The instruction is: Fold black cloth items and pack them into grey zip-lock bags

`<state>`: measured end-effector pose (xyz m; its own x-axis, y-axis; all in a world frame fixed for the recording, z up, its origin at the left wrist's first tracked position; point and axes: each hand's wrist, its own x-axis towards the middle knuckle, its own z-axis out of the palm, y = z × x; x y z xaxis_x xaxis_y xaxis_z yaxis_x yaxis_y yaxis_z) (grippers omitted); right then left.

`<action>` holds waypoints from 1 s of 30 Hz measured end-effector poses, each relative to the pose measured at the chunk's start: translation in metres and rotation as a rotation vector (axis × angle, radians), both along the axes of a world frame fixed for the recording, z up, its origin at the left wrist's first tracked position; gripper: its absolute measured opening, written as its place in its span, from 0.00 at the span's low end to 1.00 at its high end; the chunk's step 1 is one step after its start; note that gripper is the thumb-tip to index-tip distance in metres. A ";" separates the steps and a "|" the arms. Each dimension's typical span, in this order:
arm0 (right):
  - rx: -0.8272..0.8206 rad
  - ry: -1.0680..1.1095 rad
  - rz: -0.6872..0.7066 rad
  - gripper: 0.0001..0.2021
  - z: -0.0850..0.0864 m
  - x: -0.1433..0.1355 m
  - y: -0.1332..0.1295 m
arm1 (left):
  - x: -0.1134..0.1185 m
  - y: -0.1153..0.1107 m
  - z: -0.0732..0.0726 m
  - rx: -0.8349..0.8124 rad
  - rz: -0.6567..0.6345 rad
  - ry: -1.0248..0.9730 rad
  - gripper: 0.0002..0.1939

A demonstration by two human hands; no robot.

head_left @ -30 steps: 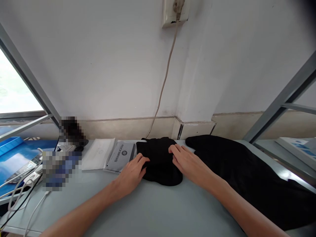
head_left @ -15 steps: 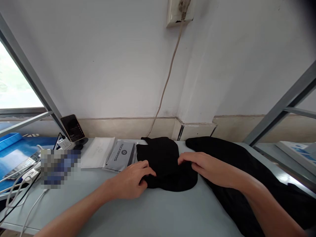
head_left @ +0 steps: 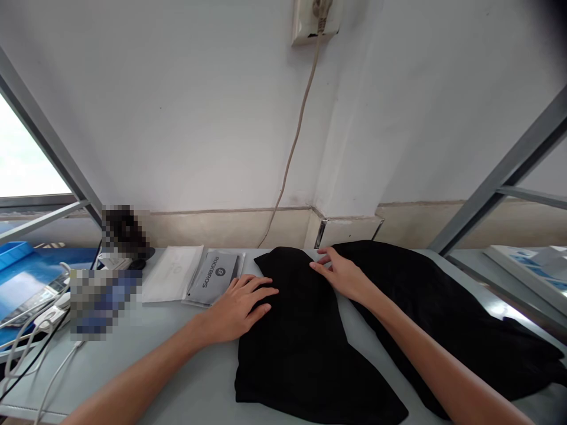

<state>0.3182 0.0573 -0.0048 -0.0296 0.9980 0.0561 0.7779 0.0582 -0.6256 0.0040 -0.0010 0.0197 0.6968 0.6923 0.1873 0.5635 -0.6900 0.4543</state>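
A piece of black cloth lies spread on the grey table in front of me, narrow at the far end and flaring towards me. Over its left edge rests my left hand, fingers apart, the tips touching the fabric. My right hand is at the upper right edge of the cloth, thumb and fingers apart, holding nothing. To the right, partly under my right forearm, is a second, larger heap of black cloth. What kind of garment either one is, I cannot tell.
Left of the cloth lie a grey packet marked ROCKBROS in a clear bag and a white pouch. White cables trail over the table's left side. A cord hangs from a wall socket. Metal frame posts stand at both sides.
The nearer black cloth was folded into a compact bundle and now lies unfolded towards me. Both hands have loosened from it, and the right hand has moved slightly up.
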 end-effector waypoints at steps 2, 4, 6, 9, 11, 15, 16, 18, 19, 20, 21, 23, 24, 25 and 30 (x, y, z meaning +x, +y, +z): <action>-0.058 0.033 0.059 0.23 -0.009 -0.002 0.007 | -0.001 0.003 -0.004 -0.008 0.003 0.020 0.18; -0.100 0.048 0.136 0.20 -0.009 -0.001 0.008 | -0.001 0.005 -0.004 -0.095 0.017 -0.004 0.18; -0.156 0.065 0.233 0.14 -0.002 0.000 0.004 | 0.000 0.005 -0.002 -0.187 0.046 -0.035 0.20; -0.308 0.146 0.394 0.17 0.012 0.001 -0.008 | 0.002 0.008 -0.006 -0.107 0.163 -0.062 0.20; -0.402 0.208 0.456 0.20 0.019 0.000 -0.015 | 0.003 0.014 -0.016 0.058 0.263 -0.046 0.19; -0.411 0.258 0.433 0.20 0.016 -0.004 -0.013 | 0.002 0.031 -0.034 0.102 0.359 0.013 0.17; -0.370 0.271 0.397 0.18 0.014 -0.005 -0.011 | 0.002 0.035 -0.035 0.071 0.366 0.003 0.15; -0.238 0.314 0.294 0.17 0.011 -0.008 -0.006 | 0.002 0.042 -0.031 0.056 0.397 -0.064 0.10; -0.160 0.349 0.245 0.17 0.012 -0.011 -0.005 | 0.002 0.043 -0.027 0.079 0.427 -0.118 0.10; -0.085 0.392 0.208 0.17 0.014 -0.013 -0.005 | 0.002 0.044 -0.022 0.117 0.460 -0.176 0.09; -0.022 0.440 0.188 0.17 0.017 -0.015 -0.006 | 0.002 0.042 -0.016 0.159 0.487 -0.233 0.09; 0.054 0.523 0.198 0.17 0.030 -0.016 -0.012 | 0.001 0.035 -0.003 0.224 0.493 -0.336 0.10; 0.062 0.546 0.219 0.17 0.038 -0.014 -0.017 | 0.000 0.030 0.003 0.240 0.458 -0.374 0.11; 0.047 0.551 0.246 0.16 0.046 -0.010 -0.022 | -0.001 0.024 0.009 0.233 0.397 -0.396 0.11; -0.327 0.340 0.615 0.16 0.079 0.024 -0.039 | -0.007 -0.007 0.037 -0.250 -0.060 -0.140 0.18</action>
